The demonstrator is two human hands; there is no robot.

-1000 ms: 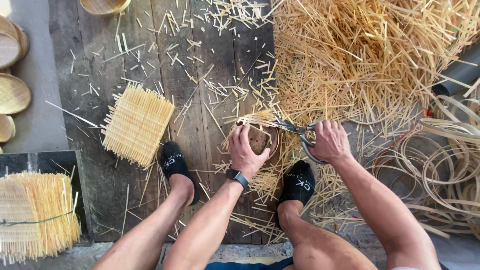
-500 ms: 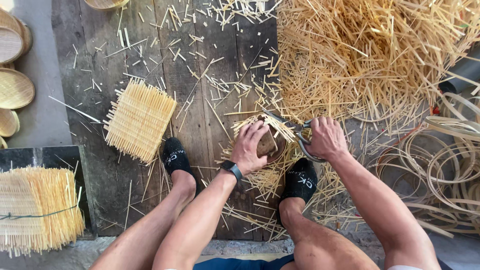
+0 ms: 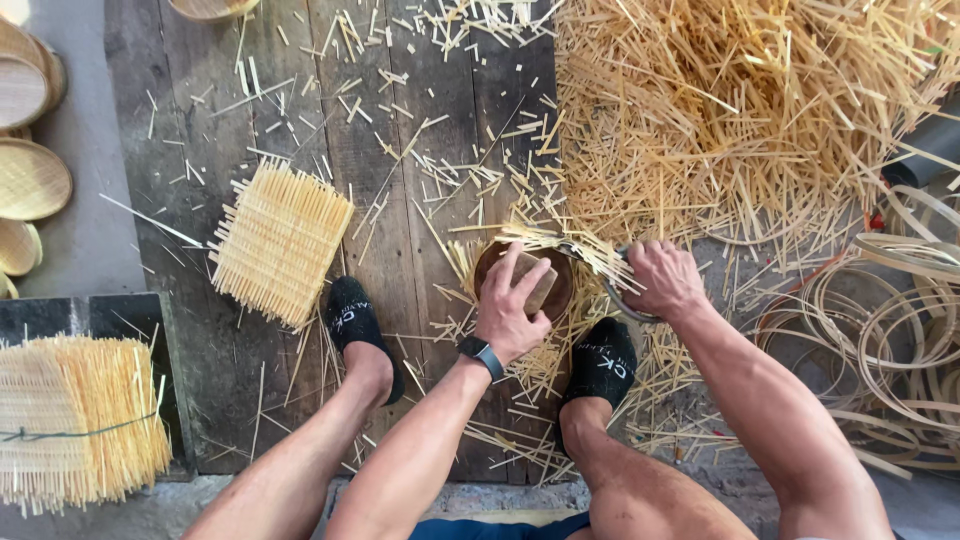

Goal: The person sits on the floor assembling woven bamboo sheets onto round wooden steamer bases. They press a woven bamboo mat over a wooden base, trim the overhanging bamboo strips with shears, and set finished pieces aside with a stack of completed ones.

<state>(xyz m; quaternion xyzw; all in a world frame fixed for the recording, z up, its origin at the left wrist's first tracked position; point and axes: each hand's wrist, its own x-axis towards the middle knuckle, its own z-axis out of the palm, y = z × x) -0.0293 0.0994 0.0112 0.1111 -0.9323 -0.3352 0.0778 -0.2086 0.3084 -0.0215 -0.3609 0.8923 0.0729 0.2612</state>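
My left hand [image 3: 510, 308] presses flat on a small wooden block on top of a round brown form [image 3: 553, 290]. A woven bamboo piece lies under the form, and its loose strip ends [image 3: 545, 242] stick out around the rim. My right hand [image 3: 663, 280] grips metal scissors [image 3: 612, 290] at the form's right edge, with the blades among the strip ends. A black watch sits on my left wrist. The form rests on the planks between my two feet in black socks [image 3: 352, 318].
A square woven bamboo mat [image 3: 280, 240] lies on the planks to the left. A tied stack of mats [image 3: 75, 420] sits lower left, and round baskets [image 3: 30, 180] line the left edge. A big pile of bamboo strips [image 3: 740, 110] fills the upper right, with coiled bamboo hoops [image 3: 885, 330] on the right.
My left hand has shifted on the round form and now presses the block flat. The scissors in my right hand have moved in closer to the form's right edge.
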